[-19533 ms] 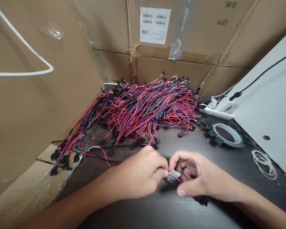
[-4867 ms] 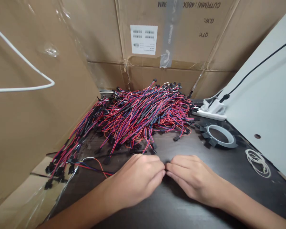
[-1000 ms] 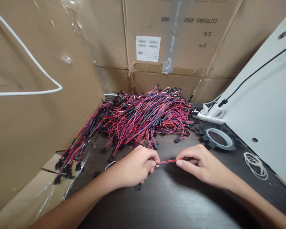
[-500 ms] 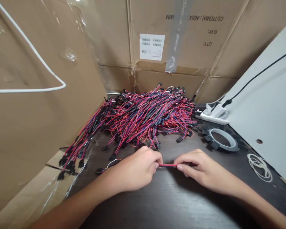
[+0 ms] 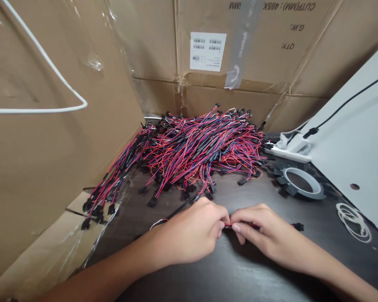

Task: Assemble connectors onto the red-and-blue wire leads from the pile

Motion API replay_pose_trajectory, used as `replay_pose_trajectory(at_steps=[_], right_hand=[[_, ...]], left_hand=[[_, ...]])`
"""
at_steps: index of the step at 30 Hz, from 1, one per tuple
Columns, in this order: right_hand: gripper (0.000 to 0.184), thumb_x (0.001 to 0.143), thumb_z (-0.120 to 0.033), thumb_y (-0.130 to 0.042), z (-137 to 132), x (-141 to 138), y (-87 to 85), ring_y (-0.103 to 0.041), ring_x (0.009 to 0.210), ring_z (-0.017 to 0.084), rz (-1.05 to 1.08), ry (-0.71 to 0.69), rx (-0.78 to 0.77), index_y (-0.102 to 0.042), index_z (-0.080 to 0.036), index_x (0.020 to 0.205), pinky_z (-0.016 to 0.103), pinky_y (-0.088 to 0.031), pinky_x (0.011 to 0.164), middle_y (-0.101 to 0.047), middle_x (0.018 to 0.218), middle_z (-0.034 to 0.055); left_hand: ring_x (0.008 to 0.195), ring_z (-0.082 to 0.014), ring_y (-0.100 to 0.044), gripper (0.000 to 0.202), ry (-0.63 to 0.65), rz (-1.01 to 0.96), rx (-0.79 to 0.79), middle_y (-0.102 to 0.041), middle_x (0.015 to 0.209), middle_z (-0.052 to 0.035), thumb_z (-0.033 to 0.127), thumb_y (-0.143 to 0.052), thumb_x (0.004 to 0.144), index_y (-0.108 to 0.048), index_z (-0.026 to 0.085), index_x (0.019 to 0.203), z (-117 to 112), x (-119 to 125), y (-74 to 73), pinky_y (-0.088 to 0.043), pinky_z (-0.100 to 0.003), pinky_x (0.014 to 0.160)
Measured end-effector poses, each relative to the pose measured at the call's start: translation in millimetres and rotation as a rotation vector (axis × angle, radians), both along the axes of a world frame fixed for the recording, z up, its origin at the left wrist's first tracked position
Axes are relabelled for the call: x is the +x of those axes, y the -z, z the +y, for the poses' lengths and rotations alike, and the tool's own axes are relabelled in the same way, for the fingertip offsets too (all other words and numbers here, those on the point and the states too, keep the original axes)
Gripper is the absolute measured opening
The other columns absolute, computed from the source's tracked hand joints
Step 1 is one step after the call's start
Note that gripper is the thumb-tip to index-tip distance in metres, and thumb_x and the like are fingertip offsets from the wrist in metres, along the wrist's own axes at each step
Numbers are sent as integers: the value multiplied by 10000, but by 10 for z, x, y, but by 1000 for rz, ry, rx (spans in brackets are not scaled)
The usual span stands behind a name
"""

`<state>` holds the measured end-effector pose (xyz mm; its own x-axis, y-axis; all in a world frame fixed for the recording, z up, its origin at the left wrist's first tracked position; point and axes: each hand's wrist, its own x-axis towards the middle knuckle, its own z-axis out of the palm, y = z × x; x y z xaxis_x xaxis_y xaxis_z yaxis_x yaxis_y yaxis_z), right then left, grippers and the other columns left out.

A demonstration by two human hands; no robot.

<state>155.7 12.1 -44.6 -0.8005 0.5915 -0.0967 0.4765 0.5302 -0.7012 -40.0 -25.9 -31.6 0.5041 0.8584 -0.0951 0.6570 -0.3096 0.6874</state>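
Note:
Low over the dark tabletop, my left hand (image 5: pixel 204 228) and my right hand (image 5: pixel 260 226) pinch one wire cable (image 5: pixel 228 225) with red strands, their fingertips nearly touching. Only a short stretch of it shows between them. Beyond the right hand, a black connector (image 5: pixel 298 227) sticks out, seemingly the cable's end. White and dark wires emerge behind my left wrist. Just past the hands lies a large heap of red, blue and black wire cables (image 5: pixel 201 147) with black connectors. A smaller bunch of similar cables (image 5: pixel 113 180) trails off to the left.
A roll of tape (image 5: pixel 302 183) with dark pieces stuck around its rim lies at the right, near a coiled pale cord (image 5: pixel 353 222). Behind it, a white power strip (image 5: pixel 290 154) holds plugs. Cardboard (image 5: pixel 157 37) stands behind and at left; a white panel (image 5: pixel 359 142) closes the right.
My hands have come closer together, the left moving right along the cable, so less of it shows between them. A black connector now shows beyond my right hand. The view has shifted slightly.

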Motion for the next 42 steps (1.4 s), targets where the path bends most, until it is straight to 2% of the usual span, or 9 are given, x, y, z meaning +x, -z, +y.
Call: replay_pose_trajectory(at_steps=[3, 9, 11, 17, 22, 26, 33, 39, 42], right_hand=[[267, 940, -226, -457, -9, -4, -25, -518, 603, 111, -56, 25, -9, -610, -170, 729, 236, -370, 683, -604, 627, -24], [242, 923, -213, -465, 16, 9, -48, -507, 610, 110, -24, 1, -15, -654, -166, 779, 228, -358, 690, -623, 657, -14], [248, 922, -213, -462, 24, 15, -39, -503, 608, 108, -8, 1, -19, -653, -161, 773, 226, -356, 683, -621, 656, -11], [278, 923, -265, -464, 52, 28, -35, -432, 557, 95, -4, 4, -50, -668, -161, 764, 219, -335, 624, -547, 591, -30], [267, 901, -269, -494, 73, 37, -49, -391, 546, 90, -3, 34, -112, -676, -153, 745, 214, -310, 574, -490, 562, -37], [245, 892, -254, -507, 88, 52, -61, -383, 545, 87, 23, 27, -127, -688, -150, 763, 212, -300, 559, -501, 572, -35], [256, 893, -283, -513, 119, 94, -71, -401, 558, 89, 42, 29, -170, -682, -141, 762, 207, -326, 568, -506, 584, -31], [216, 870, -255, -529, 114, 88, -55, -416, 567, 91, 39, 21, -205, -680, -138, 768, 198, -328, 544, -515, 598, -26], [227, 874, -256, -519, 113, 86, -46, -414, 567, 91, 35, 36, -205, -675, -136, 763, 197, -328, 542, -514, 597, -24]], left_hand=[[691, -128, -562, 248, 37, 9, 3, -573, 649, -1, 75, -400, 842, -634, 154, 829, -22, -14, 2, -414, -216, 665], [844, -160, -561, 196, 66, 34, 38, -617, 807, -26, 79, -441, 817, -621, 157, 825, -37, -41, 31, -412, -237, 732], [842, -160, -568, 219, 61, 18, 26, -617, 813, -27, 73, -433, 812, -632, 158, 844, -28, -43, 35, -422, -241, 737], [521, -68, -560, 357, 62, -98, -287, -607, 773, -5, 29, -348, 791, -632, 120, 988, 6, -54, 0, -462, -202, 589], [549, -72, -589, 400, 71, -139, -326, -612, 775, 2, -20, -344, 726, -631, 105, 975, 21, -47, -37, -503, -232, 683], [553, -80, -594, 415, 82, -229, -414, -586, 721, 11, -72, -331, 663, -629, 96, 899, 49, -47, -47, -498, -207, 609], [580, -92, -608, 505, 93, -327, -595, -590, 717, 5, -78, -322, 620, -618, 109, 983, 68, -95, -33, -502, -223, 618], [478, -66, -545, 504, 50, -260, -670, -582, 710, 7, -47, -342, 635, -597, 113, 1040, 52, -59, -44, -473, -185, 494], [467, -73, -527, 408, 4, -227, -641, -586, 738, 8, 25, -399, 683, -579, 141, 1030, 48, -45, -18, -455, -180, 430]])
